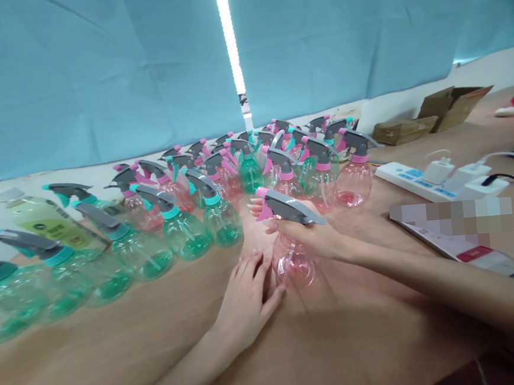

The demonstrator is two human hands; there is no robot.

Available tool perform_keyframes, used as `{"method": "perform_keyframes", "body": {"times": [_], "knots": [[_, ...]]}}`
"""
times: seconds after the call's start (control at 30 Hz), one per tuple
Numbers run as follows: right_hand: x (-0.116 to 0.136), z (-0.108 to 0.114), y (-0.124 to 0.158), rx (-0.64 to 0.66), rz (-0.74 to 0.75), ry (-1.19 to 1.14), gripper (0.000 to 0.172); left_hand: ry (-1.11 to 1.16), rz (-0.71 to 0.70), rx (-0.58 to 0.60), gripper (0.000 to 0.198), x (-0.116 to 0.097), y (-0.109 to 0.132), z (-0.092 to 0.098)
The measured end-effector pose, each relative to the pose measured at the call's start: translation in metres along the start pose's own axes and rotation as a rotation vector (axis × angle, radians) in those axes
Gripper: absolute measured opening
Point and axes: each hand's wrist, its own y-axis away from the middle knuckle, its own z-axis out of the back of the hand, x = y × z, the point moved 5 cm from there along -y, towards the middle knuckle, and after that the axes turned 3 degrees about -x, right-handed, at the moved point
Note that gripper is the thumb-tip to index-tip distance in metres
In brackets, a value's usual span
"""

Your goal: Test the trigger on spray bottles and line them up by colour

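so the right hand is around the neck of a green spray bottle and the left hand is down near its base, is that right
Not quite: the colour is wrong. The head view shows the right hand around the neck of a pink spray bottle, not a green one; the left hand is down near its base, as you say.

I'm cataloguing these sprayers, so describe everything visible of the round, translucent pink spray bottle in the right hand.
The round, translucent pink spray bottle looks plastic, with rings near its base. Its grey-topped trigger head has a pink nozzle and trigger, pointing left in the view. It appears upright over the light brown tabletop; whether its base touches is unclear. The bare right hand grips it below the head, hiding the neck; the left hand is close beside it, contact unclear.
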Motion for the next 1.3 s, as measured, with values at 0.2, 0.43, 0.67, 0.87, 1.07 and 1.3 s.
{"method": "perform_keyframes", "body": {"times": [0.2, 0.43, 0.67, 0.87, 1.07, 1.3], "knots": [[-0.0007, 0.0006, 0.0003, -0.001, -0.002, 0.003, 0.040, 0.002, -0.001, -0.008, 0.038, 0.0006, 0.0001, -0.0006], [-0.0012, 0.0010, 0.0000, 0.004, -0.009, -0.010, 0.036, 0.017, 0.006, -0.008, 0.036, -0.0001, -0.0002, 0.0012], [-0.0001, 0.0004, -0.0007, 0.014, -0.021, -0.024, 0.036, 0.012, 0.009, -0.001, 0.037, 0.0000, 0.0001, 0.0004], [0.0039, 0.0010, -0.0007, 0.034, -0.006, -0.011, 0.024, 0.000, 0.016, 0.030, 0.036, -0.0006, -0.0006, -0.0007], [0.0039, 0.0017, -0.0016, 0.036, -0.004, 0.007, 0.013, 0.002, 0.006, 0.024, 0.037, -0.0010, -0.0013, -0.0008], [0.0066, 0.0007, -0.0017, 0.023, 0.028, -0.022, 0.015, -0.007, -0.004, 0.014, 0.036, -0.0011, -0.0005, 0.0000]]}}
